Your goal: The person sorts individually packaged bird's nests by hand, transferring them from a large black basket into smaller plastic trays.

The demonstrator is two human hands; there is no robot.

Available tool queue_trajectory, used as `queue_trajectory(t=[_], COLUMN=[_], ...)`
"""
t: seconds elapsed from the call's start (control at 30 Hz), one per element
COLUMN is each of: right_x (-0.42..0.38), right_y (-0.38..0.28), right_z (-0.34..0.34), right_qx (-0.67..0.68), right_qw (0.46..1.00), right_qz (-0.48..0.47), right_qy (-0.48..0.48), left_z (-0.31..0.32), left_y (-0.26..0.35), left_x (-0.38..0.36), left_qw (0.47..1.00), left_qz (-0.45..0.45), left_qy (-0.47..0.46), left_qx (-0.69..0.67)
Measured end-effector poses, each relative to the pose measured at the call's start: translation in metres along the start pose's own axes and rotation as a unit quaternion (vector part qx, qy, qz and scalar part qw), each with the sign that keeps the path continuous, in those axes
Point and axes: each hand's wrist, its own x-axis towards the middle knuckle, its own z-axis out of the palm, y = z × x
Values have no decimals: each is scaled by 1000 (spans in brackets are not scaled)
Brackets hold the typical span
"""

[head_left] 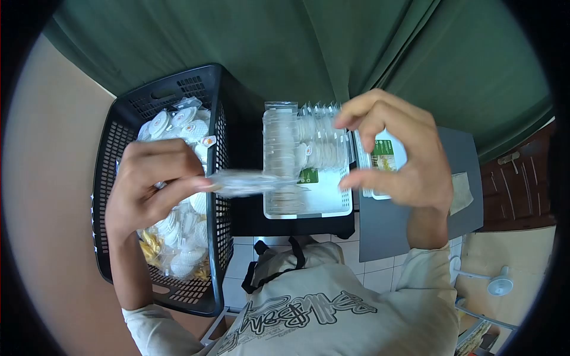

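Observation:
Pinched between the thumb and fingers of my left hand (155,181) is a flat clear plastic packet (249,183), seen nearly edge-on and blurred. Its far end reaches over the left part of a white basket (326,202). Rows of upright clear packets (282,142) with pale round contents fill much of that basket. My right hand (407,157) hovers at the basket's right side, thumb and fingers spread apart with nothing between them. Under my left forearm, a black crate (222,249) holds a loose heap of similar packets (184,252).
Partly behind my right hand is another white container (401,157) with a green printed label, on a grey table (386,231). A pale cloth (460,193) lies on that table. A green curtain (285,47) hangs at the back, and a white fan (500,286) stands far right.

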Motion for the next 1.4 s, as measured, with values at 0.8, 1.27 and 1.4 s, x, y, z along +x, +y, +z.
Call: queue_trajectory(t=[0.8,1.27,1.4], right_x=[-163,-180,-181], right_y=[147,123,117], right_z=[144,180,187], right_qx=[-205,-261,-286], right_qw=[877,828,835], right_qz=[412,492,468], right_qy=[-140,-73,-46], left_z=[-20,-58,-62], left_y=[-93,-143,-154], left_x=[-37,-143,-159], left_qw=[960,934,915], left_qz=[-269,-332,-378], left_qy=[18,78,66], left_qx=[70,104,120])
